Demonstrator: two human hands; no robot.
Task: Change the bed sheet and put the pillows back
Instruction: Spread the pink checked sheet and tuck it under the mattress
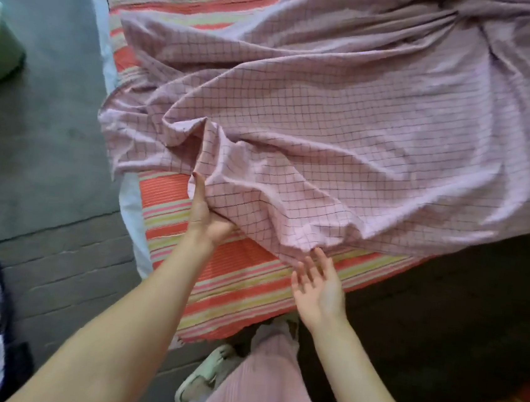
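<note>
One sheet [345,137]; two hands: left [205,209] grips, right [318,288] spread.

Left hand [205,212] palm up, thumb extended (fingers hidden); right hand [318,288] flat, fingers spread.

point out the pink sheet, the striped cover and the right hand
pink sheet [345,137], head view, middle of the checked cloth
striped cover [232,282], head view, bare part near the corner
right hand [319,291], head view, open palm
</note>
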